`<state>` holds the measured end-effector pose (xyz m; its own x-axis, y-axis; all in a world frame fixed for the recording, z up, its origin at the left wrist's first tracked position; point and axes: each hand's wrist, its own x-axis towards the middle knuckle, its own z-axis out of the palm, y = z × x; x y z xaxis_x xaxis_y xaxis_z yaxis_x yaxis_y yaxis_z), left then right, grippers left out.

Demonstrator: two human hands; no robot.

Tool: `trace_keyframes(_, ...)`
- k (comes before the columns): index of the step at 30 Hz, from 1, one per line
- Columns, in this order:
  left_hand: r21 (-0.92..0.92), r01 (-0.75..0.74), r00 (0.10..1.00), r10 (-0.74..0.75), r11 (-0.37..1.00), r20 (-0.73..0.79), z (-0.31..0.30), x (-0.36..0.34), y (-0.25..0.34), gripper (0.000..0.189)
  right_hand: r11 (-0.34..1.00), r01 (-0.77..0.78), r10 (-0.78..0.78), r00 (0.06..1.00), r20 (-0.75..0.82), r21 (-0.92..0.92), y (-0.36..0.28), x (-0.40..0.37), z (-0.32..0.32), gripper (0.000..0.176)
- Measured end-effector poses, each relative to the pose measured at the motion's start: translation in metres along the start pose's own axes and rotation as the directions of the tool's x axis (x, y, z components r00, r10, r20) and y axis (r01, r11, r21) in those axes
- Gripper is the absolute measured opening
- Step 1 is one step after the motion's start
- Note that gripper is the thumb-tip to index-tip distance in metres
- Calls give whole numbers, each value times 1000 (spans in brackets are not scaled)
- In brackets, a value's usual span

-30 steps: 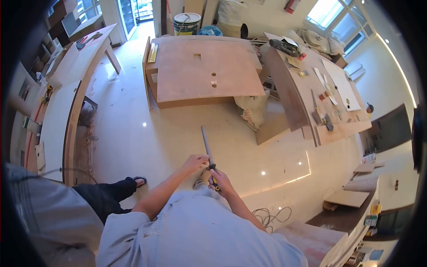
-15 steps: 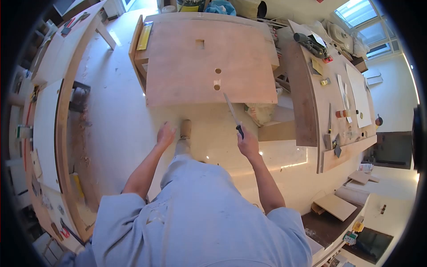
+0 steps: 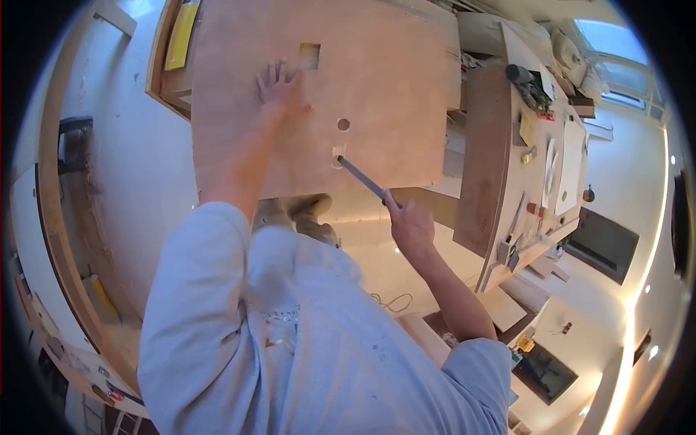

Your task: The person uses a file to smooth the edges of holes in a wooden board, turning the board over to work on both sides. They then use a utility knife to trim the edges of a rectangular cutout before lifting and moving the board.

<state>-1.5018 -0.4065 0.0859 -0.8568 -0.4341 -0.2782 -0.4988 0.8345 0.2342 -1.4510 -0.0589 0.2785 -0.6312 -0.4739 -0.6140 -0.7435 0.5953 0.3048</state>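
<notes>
A wide wooden board (image 3: 239,145) lies in front of me, with a square hole and two round holes. My left hand (image 3: 284,90) rests on it with fingers spread, just left of and below the square hole. My right hand (image 3: 412,223) is closed round the handle end of a long, thin file-like tool (image 3: 361,176). The tool's far tip is at the lower round hole; how deep it goes in I cannot tell. The handle itself is mostly hidden by my fingers.
On the right stands a wooden workbench (image 3: 482,167) bearing a drill (image 3: 531,88), a saw and strips. A yellow object (image 3: 181,36) lies at the board's upper left. Another long bench edge (image 3: 54,210) runs down the left. A cable (image 3: 395,301) is on the floor.
I have come closer to the board. My left hand has moved from beside my body onto its surface. The tool's tip has gone from the board's front edge area to the lower hole.
</notes>
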Motion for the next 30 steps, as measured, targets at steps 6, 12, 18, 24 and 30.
trace_keyframes(6,-10,-22,999,23,1000,41,6,-4,-5,109,877,-22,-129,952,279,479,-38,72,36,50)
trace_keyframes(12,50,31,988,-38,998,151,-8,9,2,112,914,42,-208,902,378,403,13,71,-20,55)
trace_keyframes(18,25,38,984,-42,999,173,-4,13,3,112,236,-299,-212,913,349,925,-41,69,42,37)
trace_keyframes(24,-1,48,979,-47,999,196,-7,19,6,112,-660,-739,-608,630,483,132,-22,87,2,16)
trace_keyframes(30,-1,73,974,-71,997,216,-14,17,11,110,-729,-677,-646,631,430,-101,-49,96,-6,22)
